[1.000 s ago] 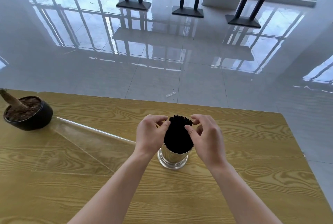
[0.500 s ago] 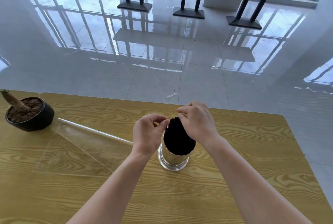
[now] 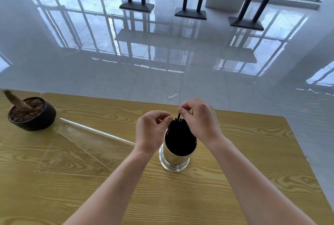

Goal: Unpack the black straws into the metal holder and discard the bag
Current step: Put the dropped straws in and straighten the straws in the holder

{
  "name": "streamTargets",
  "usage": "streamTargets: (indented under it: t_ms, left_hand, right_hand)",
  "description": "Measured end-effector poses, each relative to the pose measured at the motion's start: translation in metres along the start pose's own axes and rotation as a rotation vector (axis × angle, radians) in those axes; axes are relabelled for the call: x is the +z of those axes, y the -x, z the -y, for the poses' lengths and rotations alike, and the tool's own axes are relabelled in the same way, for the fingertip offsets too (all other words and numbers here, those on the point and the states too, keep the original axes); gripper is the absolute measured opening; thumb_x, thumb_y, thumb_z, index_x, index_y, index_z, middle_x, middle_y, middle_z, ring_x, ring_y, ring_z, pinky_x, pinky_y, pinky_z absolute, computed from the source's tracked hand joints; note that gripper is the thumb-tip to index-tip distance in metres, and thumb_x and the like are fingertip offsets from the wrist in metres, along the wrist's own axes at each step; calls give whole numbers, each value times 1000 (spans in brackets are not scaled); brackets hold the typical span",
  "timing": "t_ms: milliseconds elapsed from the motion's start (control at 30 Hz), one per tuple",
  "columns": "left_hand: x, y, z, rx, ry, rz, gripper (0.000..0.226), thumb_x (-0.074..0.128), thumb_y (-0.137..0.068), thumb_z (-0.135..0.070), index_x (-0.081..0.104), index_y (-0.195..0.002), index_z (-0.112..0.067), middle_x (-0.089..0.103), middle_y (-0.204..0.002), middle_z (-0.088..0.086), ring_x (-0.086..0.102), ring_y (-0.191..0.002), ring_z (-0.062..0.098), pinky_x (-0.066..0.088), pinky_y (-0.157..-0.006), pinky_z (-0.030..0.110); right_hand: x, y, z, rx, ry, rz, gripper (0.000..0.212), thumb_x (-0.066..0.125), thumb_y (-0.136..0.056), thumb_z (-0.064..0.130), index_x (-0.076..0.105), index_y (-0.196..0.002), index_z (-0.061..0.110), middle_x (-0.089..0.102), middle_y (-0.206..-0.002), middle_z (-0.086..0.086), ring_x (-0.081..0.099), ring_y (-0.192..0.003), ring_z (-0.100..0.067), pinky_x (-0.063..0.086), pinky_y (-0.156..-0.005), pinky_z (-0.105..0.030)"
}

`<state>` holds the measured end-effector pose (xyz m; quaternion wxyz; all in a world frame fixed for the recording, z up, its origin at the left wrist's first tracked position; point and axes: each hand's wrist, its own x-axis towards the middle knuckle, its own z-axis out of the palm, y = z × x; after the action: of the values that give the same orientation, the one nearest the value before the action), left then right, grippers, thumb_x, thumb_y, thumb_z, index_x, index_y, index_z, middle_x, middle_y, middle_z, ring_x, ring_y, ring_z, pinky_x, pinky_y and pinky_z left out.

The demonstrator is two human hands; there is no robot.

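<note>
Whereas a second ago your hands flanked the black straws [image 3: 179, 134], your right hand [image 3: 200, 121] now covers them, its grip pinching one raised straw [image 3: 179, 116]. Your left hand [image 3: 151, 130] curls at their 9 o'clock edge; whether its grip holds anything cannot be told. The bundle stands in the metal holder [image 3: 176, 159]. The clear bag [image 3: 81, 143] lies on the table [image 3: 235, 170] at 9 o'clock, undiscarded.
</note>
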<state>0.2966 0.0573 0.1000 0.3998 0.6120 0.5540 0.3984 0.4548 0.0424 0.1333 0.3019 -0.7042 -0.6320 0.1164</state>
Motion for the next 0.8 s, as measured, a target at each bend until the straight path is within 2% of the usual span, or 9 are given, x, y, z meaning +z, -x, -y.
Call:
streamTargets:
  t_ms: [100,200,267,333,467,633,733,800]
  left_hand:
    - [-2,-6,-11,36,7,7,9,82,-83,-21,78,-82,-29,75,-79,-15,68,-73,4,53,-66,14]
    - [-5,-10,-25,73,26,8,19,83,-82,-22,75,-76,-38,76,-76,-15,69,-70,8,55,-67,18]
    - [-7,-13,-33,101,39,16,15,84,-81,-23,77,-78,-37,76,-76,-13,70,-70,10,55,-66,20]
    - [-7,-14,-40,123,57,22,7,84,-81,-23,81,-85,-28,78,-79,-8,71,-72,14,57,-67,27]
    - [-7,-14,-48,141,51,11,8,83,-82,-23,82,-90,-22,78,-80,-5,72,-75,17,59,-70,35]
    - [-5,-11,-51,144,50,8,5,81,-84,-23,82,-89,-22,77,-75,-12,72,-72,15,58,-67,32]
    - [-5,-11,-54,162,35,8,3,80,-85,-22,81,-88,-22,76,-74,-12,72,-71,14,57,-66,31]
    - [-6,-12,-56,166,33,-7,5,81,-85,-24,81,-89,-20,76,-75,-13,70,-69,6,57,-67,28]
  right_hand:
    - [-8,0,7,-63,-47,-58,7,74,-92,22,76,-90,15,66,-85,6,58,-79,-12,41,-70,-23]
    - [-16,-1,15,-101,-72,-100,7,74,-91,24,76,-90,18,66,-85,6,58,-74,-10,41,-66,-20]
    - [-21,-3,19,-122,-84,-113,7,74,-91,25,77,-90,18,66,-83,7,57,-71,-9,41,-64,-16]
    - [-24,-5,22,-127,-99,-109,7,75,-90,25,78,-90,19,68,-84,7,59,-71,-10,45,-65,-19]
    - [-25,-5,24,-111,-140,-106,6,74,-90,24,78,-90,19,72,-83,7,65,-73,-11,50,-67,-26]
    - [-25,-4,21,-93,-175,-98,8,73,-91,26,77,-92,19,73,-84,6,66,-75,-12,53,-69,-28]
    - [-25,-1,19,-89,-190,-104,16,72,-92,31,77,-101,19,73,-83,8,66,-73,-10,51,-66,-23]
    - [-26,2,15,-58,-216,-107,21,70,-93,35,75,-106,19,71,-83,10,65,-73,-6,49,-66,-19]
